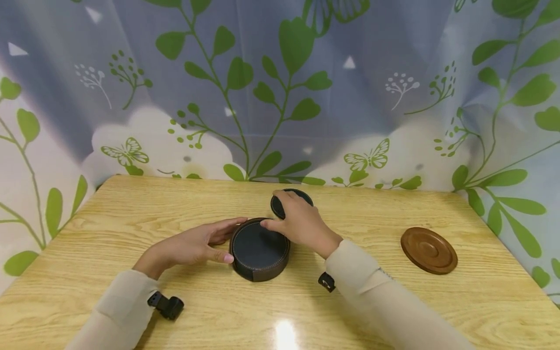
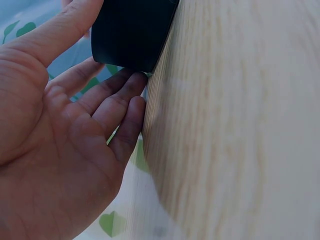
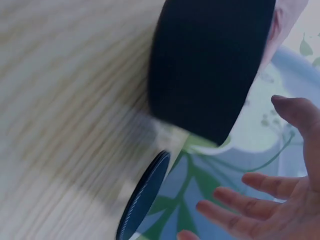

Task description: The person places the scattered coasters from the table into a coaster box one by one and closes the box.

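A round black leather-look box [image 1: 260, 253] with light stitching round its flat top stands mid-table. My left hand [image 1: 197, 245] lies along its left side, thumb tip by the front edge and fingertips at the back. In the left wrist view, these loosely bent fingers [image 2: 117, 102] reach the foot of the box wall. Behind the box lies a thin, black stitched disc [image 1: 277, 208], like a coaster. Over it passes my right hand [image 1: 302, 221], thumb above the box's top. The right wrist view shows that hand's fingers spread, apart from the disc [image 3: 145, 195].
A brown wooden coaster [image 1: 430, 248] with a raised rim lies on the right of the light wood table [image 1: 210, 311]. A leaf-patterned curtain [image 1: 245, 126] hangs along the table's back edge and sides. Each wrist wears a black strap.
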`<state>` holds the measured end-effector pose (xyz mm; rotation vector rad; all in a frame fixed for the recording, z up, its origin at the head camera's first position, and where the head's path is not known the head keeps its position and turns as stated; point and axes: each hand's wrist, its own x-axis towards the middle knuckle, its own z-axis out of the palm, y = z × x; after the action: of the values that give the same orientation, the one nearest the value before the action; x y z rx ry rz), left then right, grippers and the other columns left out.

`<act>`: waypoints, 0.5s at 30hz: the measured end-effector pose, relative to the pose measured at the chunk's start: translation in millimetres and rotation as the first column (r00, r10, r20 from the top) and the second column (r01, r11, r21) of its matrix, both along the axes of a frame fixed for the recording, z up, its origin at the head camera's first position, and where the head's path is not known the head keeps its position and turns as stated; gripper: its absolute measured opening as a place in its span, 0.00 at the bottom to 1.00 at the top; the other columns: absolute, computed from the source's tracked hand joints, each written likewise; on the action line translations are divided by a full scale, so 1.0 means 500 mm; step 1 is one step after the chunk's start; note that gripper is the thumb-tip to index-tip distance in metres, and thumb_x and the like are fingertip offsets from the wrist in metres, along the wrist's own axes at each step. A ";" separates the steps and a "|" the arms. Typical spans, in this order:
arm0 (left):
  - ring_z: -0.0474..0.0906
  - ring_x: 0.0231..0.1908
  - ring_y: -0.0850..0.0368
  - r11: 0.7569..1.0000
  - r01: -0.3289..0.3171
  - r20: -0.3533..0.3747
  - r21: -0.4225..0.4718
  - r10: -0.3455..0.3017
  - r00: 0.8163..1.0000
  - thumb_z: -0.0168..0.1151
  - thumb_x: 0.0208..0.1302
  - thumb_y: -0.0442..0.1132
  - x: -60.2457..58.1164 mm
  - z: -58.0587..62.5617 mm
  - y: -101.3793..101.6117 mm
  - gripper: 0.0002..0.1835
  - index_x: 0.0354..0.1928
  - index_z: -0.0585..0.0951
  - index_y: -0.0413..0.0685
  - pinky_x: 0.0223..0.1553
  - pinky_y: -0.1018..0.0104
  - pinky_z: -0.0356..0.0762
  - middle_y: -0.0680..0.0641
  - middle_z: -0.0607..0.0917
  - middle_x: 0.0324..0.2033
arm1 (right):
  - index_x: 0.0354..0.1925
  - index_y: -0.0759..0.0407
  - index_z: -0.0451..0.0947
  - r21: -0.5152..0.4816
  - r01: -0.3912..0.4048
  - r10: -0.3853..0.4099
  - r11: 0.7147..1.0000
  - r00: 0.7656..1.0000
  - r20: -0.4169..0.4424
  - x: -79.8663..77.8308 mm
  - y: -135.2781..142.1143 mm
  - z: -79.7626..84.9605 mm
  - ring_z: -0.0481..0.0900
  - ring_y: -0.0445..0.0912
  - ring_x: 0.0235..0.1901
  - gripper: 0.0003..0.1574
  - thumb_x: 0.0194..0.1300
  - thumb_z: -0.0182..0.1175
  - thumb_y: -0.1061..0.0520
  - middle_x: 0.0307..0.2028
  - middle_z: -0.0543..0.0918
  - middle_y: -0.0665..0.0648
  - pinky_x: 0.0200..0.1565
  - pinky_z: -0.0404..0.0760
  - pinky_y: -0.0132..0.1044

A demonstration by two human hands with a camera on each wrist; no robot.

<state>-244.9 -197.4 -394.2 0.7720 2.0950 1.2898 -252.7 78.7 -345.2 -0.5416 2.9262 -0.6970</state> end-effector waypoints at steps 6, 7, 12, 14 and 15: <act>0.51 0.81 0.36 1.000 0.004 -0.005 0.007 -0.004 1.000 0.70 0.71 0.44 -0.001 -0.001 0.000 0.51 0.85 0.49 0.47 0.78 0.34 0.54 0.39 0.53 0.83 | 0.81 0.58 0.58 -0.031 -0.006 0.007 1.000 0.999 0.035 -0.046 0.024 -0.016 0.65 0.62 0.77 0.57 0.68 0.71 0.37 0.79 0.64 0.64 0.69 0.68 0.73; 0.51 0.81 0.36 1.000 0.004 -0.006 0.011 -0.004 1.000 0.70 0.71 0.44 -0.001 -0.001 0.000 0.51 0.85 0.49 0.47 0.78 0.35 0.54 0.39 0.53 0.83 | 0.82 0.58 0.57 -0.035 -0.013 0.014 0.999 0.999 0.042 -0.053 0.028 -0.018 0.63 0.62 0.78 0.58 0.67 0.71 0.38 0.80 0.63 0.64 0.70 0.67 0.72; 0.51 0.81 0.36 1.000 0.002 -0.006 0.013 -0.002 1.000 0.70 0.70 0.43 -0.001 -0.001 0.000 0.51 0.85 0.49 0.46 0.78 0.36 0.53 0.38 0.53 0.83 | 0.83 0.59 0.54 -0.041 -0.069 0.072 0.997 0.994 0.078 -0.085 0.049 -0.023 0.55 0.63 0.81 0.62 0.66 0.73 0.38 0.81 0.58 0.64 0.76 0.63 0.65; 0.51 0.81 0.36 1.000 0.001 -0.001 0.013 -0.001 1.000 0.70 0.70 0.43 -0.001 -0.001 0.000 0.51 0.85 0.49 0.47 0.78 0.36 0.53 0.38 0.53 0.83 | 0.83 0.59 0.53 -0.052 -0.089 0.094 0.995 0.991 0.090 -0.094 0.056 -0.026 0.54 0.63 0.81 0.62 0.66 0.72 0.38 0.82 0.57 0.64 0.77 0.62 0.63; 0.51 0.81 0.36 1.000 0.000 0.002 0.013 0.000 1.000 0.70 0.70 0.43 -0.001 -0.001 0.000 0.51 0.85 0.49 0.47 0.79 0.36 0.53 0.39 0.53 0.83 | 0.83 0.59 0.53 -0.060 -0.100 0.105 0.993 0.990 0.096 -0.099 0.060 -0.028 0.55 0.63 0.81 0.62 0.67 0.72 0.38 0.82 0.57 0.64 0.77 0.62 0.63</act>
<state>-245.4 -197.4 -394.8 0.7756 2.0872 1.3046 -302.1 108.5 -359.4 -0.6383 2.7734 -0.7702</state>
